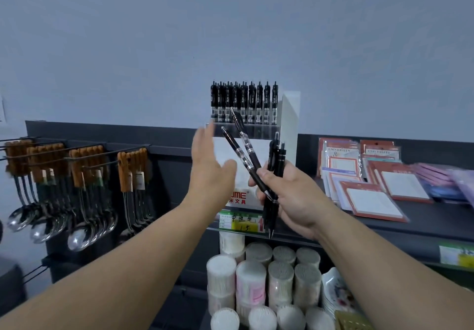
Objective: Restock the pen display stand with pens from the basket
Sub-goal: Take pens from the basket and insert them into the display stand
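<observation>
While the right hand clamps a splayed bunch of pens just in front of the pen display stand and the left hand reaches in open, I fear the loosest pen slips free and drops

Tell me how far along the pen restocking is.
Done: the top row of pens in the display stand looks full. In hand: the right hand grips a bunch of pens, the open left hand reaches toward them. Left: slotting those in; basket unseen.

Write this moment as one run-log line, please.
right hand: grips loose pens | left hand: open, empty, beside them | display stand: upper row holds stocked pens
</observation>
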